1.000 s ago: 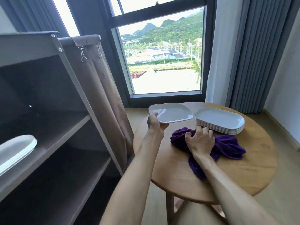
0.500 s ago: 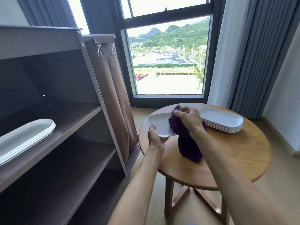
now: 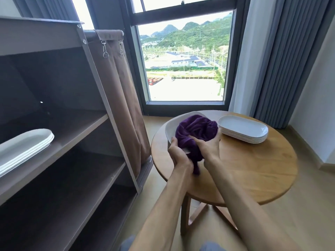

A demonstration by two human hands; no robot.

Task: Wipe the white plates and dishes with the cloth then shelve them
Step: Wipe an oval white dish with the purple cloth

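Observation:
My left hand [image 3: 178,153] grips the near edge of a white oblong plate [image 3: 170,128], tilted up over the left side of the round wooden table [image 3: 253,171]. A purple cloth [image 3: 195,131] is bunched over most of that plate, hiding its middle. My right hand [image 3: 208,144] holds the cloth from the near right side, pressing it onto the plate. A stack of several white oblong plates [image 3: 243,128] sits at the back right of the table. More white plates [image 3: 23,147] lie stacked on the middle shelf of the brown shelving unit [image 3: 94,127] at left.
The lower shelf [image 3: 72,182] of the unit holds nothing in view. A brown fabric curtain [image 3: 123,98] hangs at the shelf's right side, between it and the table. A window [image 3: 183,66] and grey drapes [image 3: 282,58] stand behind the table.
My right hand lifted the cloth off the table and brought it onto the plate. My left hand drew the plate nearer and tilted it; the cloth now covers most of it.

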